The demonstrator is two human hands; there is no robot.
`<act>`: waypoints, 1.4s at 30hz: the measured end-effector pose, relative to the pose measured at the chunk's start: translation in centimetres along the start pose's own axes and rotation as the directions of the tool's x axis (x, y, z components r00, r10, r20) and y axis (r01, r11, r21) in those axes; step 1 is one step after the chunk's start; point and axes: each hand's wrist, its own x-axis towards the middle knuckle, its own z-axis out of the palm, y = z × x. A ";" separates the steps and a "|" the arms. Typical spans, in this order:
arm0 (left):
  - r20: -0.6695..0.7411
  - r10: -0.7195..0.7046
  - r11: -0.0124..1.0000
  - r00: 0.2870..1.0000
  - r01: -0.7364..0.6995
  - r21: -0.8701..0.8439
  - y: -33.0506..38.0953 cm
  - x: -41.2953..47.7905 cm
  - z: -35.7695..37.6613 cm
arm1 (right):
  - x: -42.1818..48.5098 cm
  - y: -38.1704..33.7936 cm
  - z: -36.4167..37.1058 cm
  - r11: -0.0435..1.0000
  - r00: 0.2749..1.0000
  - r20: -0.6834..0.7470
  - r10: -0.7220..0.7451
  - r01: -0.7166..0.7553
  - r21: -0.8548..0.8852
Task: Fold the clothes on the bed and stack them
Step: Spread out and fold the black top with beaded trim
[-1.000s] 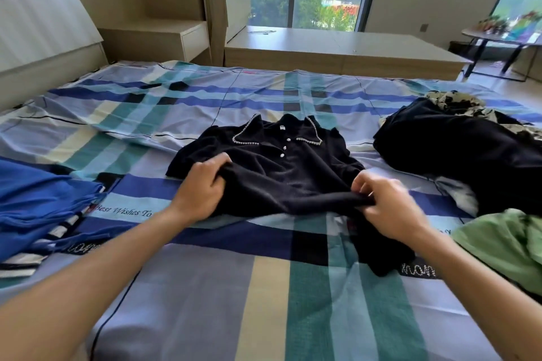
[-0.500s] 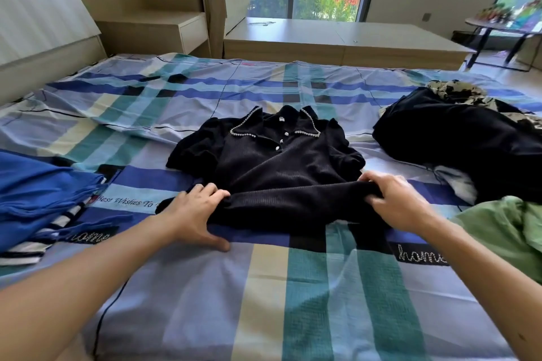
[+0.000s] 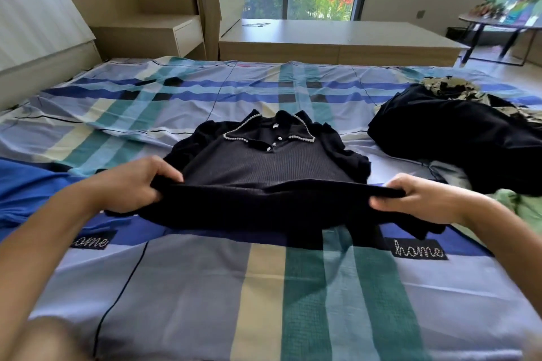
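A black ribbed top (image 3: 269,167) with a pearl-trimmed collar and white buttons lies face up in the middle of the plaid bed sheet (image 3: 205,287). Its lower part is raised off the sheet in a taut fold between my hands. My left hand (image 3: 132,184) grips the left end of that fold, and my right hand (image 3: 425,199) grips the right end. The collar end rests flat on the bed, farther from me.
Blue clothes (image 3: 26,193) lie at the left edge. A black garment heap (image 3: 457,138) with a patterned piece (image 3: 448,88) sits at the right, a green garment (image 3: 525,208) below it. A low wooden platform (image 3: 337,38) and a side table (image 3: 498,20) stand beyond the bed.
Both hands have moved apart and lifted the lower part of the black top off the sheet, pulling it taut. The view has shifted closer to the bed.
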 end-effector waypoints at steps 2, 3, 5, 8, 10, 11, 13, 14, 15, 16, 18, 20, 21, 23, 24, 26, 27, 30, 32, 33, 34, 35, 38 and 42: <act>0.160 -0.078 0.997 0.984 0.075 0.025 1.0 -1.5 0.1 | -0.7 -0.5 0.1 0.985 0.975 0.189 0.120 -0.093 -0.145; 0.276 -0.099 0.994 0.956 0.079 0.080 1.8 -1.8 0.6 | -0.7 -0.7 0.5 0.963 0.936 0.298 0.188 -0.116 -0.243; 0.507 -0.134 0.977 0.851 0.027 0.212 3.2 -1.9 1.9 | -0.7 -1.6 1.5 0.913 0.857 0.434 0.278 -0.095 -0.396; 0.593 -0.143 0.982 0.793 0.036 0.188 3.9 -1.1 3.7 | -0.4 -2.2 2.4 0.934 0.858 0.458 0.232 -0.065 -0.351; 0.508 -0.121 0.987 0.853 0.050 0.151 4.0 -0.4 4.5 | 0.8 -0.9 1.8 0.970 0.941 0.294 0.168 -0.104 -0.222; 0.444 -0.108 0.988 0.890 0.047 0.145 4.0 0.1 4.9 | 1.6 -0.1 1.4 0.979 0.975 0.159 0.152 -0.127 -0.160; 0.345 -0.064 0.991 0.936 0.019 0.132 4.3 1.2 5.9 | 3.7 1.7 0.5 0.976 0.966 -0.202 0.161 -0.187 -0.115; 0.308 -0.031 0.993 0.951 -0.005 0.117 4.6 1.8 6.5 | 4.6 2.4 0.1 0.969 0.919 -0.349 0.186 -0.231 -0.091; 0.270 -0.005 0.994 0.963 -0.025 0.108 4.8 2.3 7.2 | 5.6 3.0 -0.2 0.961 0.871 -0.437 0.223 -0.271 -0.050; 0.237 0.024 0.993 0.971 -0.051 0.110 5.0 2.9 7.8 | 6.4 3.4 -0.3 0.953 0.841 -0.471 0.268 -0.303 0.000; 0.194 0.097 0.985 0.976 -0.123 0.122 6.0 3.9 9.2 | 8.1 4.4 -0.2 0.930 0.824 -0.436 0.363 -0.349 0.115; 0.168 0.177 0.976 0.970 -0.195 0.094 7.9 4.6 10.5 | 9.6 5.3 0.1 0.904 0.805 -0.413 0.426 -0.364 0.223; 0.161 0.220 0.968 0.962 -0.235 0.083 9.2 4.7 11.3 | 10.1 5.4 0.2 0.897 0.791 -0.429 0.437 -0.351 0.268; 0.175 0.321 0.937 0.931 -0.339 0.083 12.0 4.7 13.0 | 11.0 5.9 0.2 0.887 0.774 -0.450 0.446 -0.316 0.336; 0.197 0.375 0.916 0.906 -0.395 0.072 13.5 4.4 14.0 | 11.4 6.2 0.1 0.885 0.784 -0.437 0.441 -0.300 0.356; 0.277 0.468 0.879 0.839 -0.475 -0.047 16.8 3.5 14.9 | 11.7 6.3 -0.1 0.881 0.808 -0.416 0.418 -0.248 0.402; 0.340 0.516 0.856 0.786 -0.489 -0.168 18.5 3.1 15.0 | 11.8 6.4 -0.3 0.878 0.803 -0.438 0.404 -0.206 0.432; 0.512 0.607 0.792 0.608 -0.406 -0.456 21.8 2.8 13.7 | 11.9 7.2 -1.8 0.899 0.685 -0.631 0.363 -0.080 0.430; 0.505 0.607 0.781 0.613 -0.347 -0.519 22.7 3.8 13.3 | 11.4 8.1 -3.1 0.916 0.545 -0.759 0.356 -0.042 0.400; 0.461 0.592 0.783 0.661 -0.336 -0.524 23.1 4.5 13.3 | 11.1 8.7 -3.6 0.917 0.477 -0.803 0.358 -0.020 0.397; 0.395 0.562 0.792 0.726 -0.334 -0.512 23.2 5.7 13.5 | 10.7 9.3 -3.9 0.921 0.421 -0.835 0.354 0.000 0.390; 0.313 0.516 0.810 0.798 -0.334 -0.482 23.2 7.1 13.9 | 10.6 9.9 -4.0 0.920 0.385 -0.850 0.359 0.006 0.392; 0.021 0.321 0.890 0.947 -0.294 -0.348 22.4 12.2 15.7 | 10.5 11.9 -3.7 0.887 0.483 -0.779 0.399 0.014 0.462; -0.165 0.195 0.976 0.967 -0.209 -0.070 22.5 16.6 18.8 | 11.0 13.3 -3.5 0.866 0.660 -0.644 0.387 -0.019 0.500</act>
